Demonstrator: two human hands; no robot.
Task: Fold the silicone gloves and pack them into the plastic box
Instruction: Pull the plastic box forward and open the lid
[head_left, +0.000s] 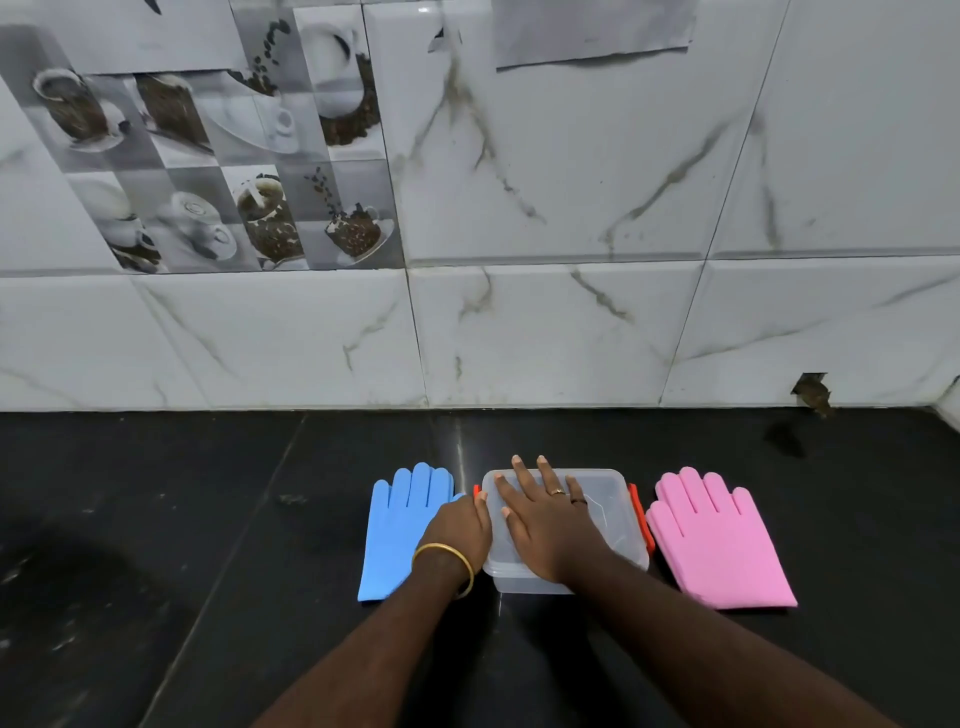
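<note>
A clear plastic box with its lid on and orange side clips stands on the black counter. My right hand lies flat on the lid, fingers spread. My left hand, with a gold bangle on the wrist, curls around the box's left side at the clip, over part of the blue silicone glove. That glove lies flat to the left of the box, fingers toward the wall. A pink silicone glove lies flat just to the right of the box, touching its clip.
The black stone counter runs up to a marble-tiled wall just behind the box. A chipped hole shows at the wall's base on the right. Bare counter extends left and right of the gloves.
</note>
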